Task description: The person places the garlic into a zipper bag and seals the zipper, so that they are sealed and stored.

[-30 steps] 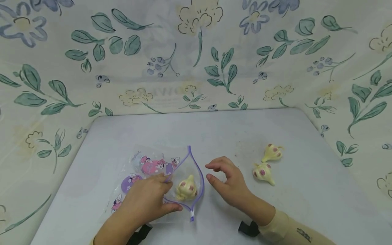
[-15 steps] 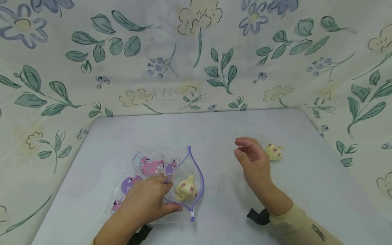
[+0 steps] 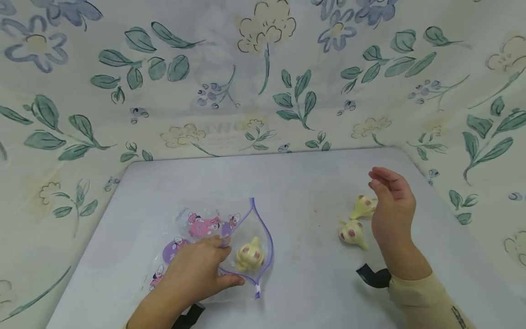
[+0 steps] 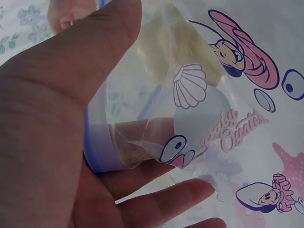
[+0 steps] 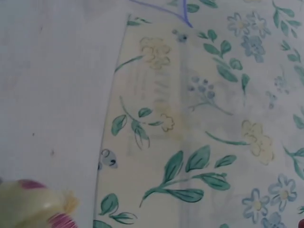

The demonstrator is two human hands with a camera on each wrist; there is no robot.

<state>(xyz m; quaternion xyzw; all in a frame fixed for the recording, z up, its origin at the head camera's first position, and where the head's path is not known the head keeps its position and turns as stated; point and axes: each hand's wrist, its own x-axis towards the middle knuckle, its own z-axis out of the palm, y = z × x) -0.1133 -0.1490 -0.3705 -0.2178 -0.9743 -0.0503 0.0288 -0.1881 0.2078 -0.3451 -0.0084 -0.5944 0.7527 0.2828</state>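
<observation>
While the left hand [image 3: 199, 267], fingers spread, is pressing the clear, cartoon-printed plastic zip bag [image 3: 203, 225] containing 1 yellow, purple-spotted, garlic-shaped bulb [image 3: 249, 256], the loose, apparently empty right hand [image 3: 392, 208] is moving farther outward beside 2 matching bulbs [image 3: 352, 233], leaving both on the tabletop [image 3: 304, 183], outside the bag.

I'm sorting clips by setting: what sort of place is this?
Probably an indoor tabletop filming setup: a white table, floral sheeting behind it, and a printed zip bag on top.

Counted three garlic bulbs [image 3: 352, 232], one zip bag [image 3: 205, 225], two hands [image 3: 199, 268]; two black wrist pieces [image 3: 371, 277], one counter [image 3: 234, 178], one floral backdrop [image 3: 246, 105].
</observation>
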